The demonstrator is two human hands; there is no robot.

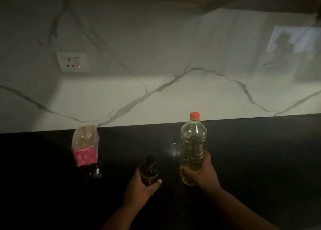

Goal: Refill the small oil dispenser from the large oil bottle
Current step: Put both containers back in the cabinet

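A large clear plastic oil bottle (192, 143) with a red cap stands upright on the dark counter, holding yellow oil. My right hand (201, 174) grips its lower part from the right. To its left stands the small dark oil dispenser (149, 169), upright, its top dark and hard to make out. My left hand (139, 186) wraps around the dispenser's lower body, thumb across the front. Both bottles are a short way apart.
An open pink-and-clear packet (86, 145) stands at the left on the black counter (260, 160), with a small dark object (95, 171) in front of it. Behind runs a white marble wall with a socket (73, 62). The scene is dim.
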